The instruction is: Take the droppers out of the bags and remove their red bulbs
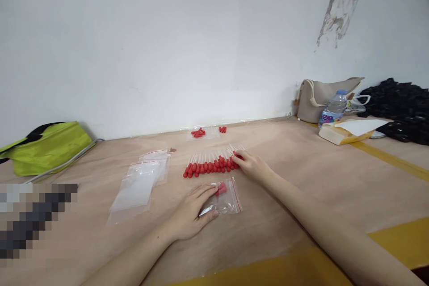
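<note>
From the head camera, we see our right hand (252,166) reaching out to the right end of a row of droppers (211,164) with red rubber tops. The row runs left to right across the middle of the bench (301,178), and each dropper points its clear glass tip away from us, toward the far edge by the wall (167,44). Our right fingertips pinch the last red top at the right end of the row, so this hand is the one touching the row. Our left hand (191,214) lies nearer to us, just in front of the row, with the fingers spread flat on a small clear bag (225,201) with a red strip. It presses the bag down on the bench. One red top already shows inside the bag, close to our left fingertips. The bag's open end seems to face the row, but we cannot tell for sure. To the left of the row lie some empty clear bags (140,185). A few loose red tops (198,132) sit near the far edge. A green bag (47,147) rests at the far left corner. A water bottle (333,109) and a beige bag (318,96) stand toward the far right corner.
</note>
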A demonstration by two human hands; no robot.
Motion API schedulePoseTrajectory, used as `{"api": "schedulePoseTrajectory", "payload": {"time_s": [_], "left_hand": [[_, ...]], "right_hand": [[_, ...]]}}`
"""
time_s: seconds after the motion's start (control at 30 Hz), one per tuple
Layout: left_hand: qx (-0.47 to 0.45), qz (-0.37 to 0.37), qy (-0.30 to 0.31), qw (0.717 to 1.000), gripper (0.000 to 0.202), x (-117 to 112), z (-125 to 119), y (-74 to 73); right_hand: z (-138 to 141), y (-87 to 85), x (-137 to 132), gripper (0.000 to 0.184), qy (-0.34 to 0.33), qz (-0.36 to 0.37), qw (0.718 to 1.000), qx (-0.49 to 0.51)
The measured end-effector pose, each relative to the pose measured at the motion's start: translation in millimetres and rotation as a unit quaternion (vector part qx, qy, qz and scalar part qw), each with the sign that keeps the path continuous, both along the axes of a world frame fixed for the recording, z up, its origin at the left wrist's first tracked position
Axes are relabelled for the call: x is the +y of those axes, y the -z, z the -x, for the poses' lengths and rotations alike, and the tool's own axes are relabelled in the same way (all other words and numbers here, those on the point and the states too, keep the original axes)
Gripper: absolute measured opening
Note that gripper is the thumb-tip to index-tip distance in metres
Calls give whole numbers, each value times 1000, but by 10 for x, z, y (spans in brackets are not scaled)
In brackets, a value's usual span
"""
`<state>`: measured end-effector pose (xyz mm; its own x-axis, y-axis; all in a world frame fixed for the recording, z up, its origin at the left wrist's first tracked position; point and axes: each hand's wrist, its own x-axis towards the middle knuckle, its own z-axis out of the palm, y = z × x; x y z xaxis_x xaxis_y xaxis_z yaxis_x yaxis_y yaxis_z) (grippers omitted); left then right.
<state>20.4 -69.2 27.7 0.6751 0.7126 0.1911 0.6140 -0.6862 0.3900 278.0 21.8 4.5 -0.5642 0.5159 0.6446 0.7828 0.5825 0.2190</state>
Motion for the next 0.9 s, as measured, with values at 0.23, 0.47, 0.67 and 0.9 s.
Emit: {"api": "schedulePoseTrajectory", "payload": {"time_s": [0.23,0.47,0.67,0.9], "left_hand": [[-2,-1,0,1000,50,-13,-3,-9],[-5,-9,-4,1000,53,-10,-2,6],[13,-9,-34,999,56,12,25,90],[14,10,-16,1000,51,9,26,6]], "right_hand": [[1,-88,-115,33,-11,105,993,46],[-46,-258,-270,20,17,179,947,265],[151,-86,-493,13,-32,387,875,289],[309,-28,-562,23,-104,394,876,259]]}}
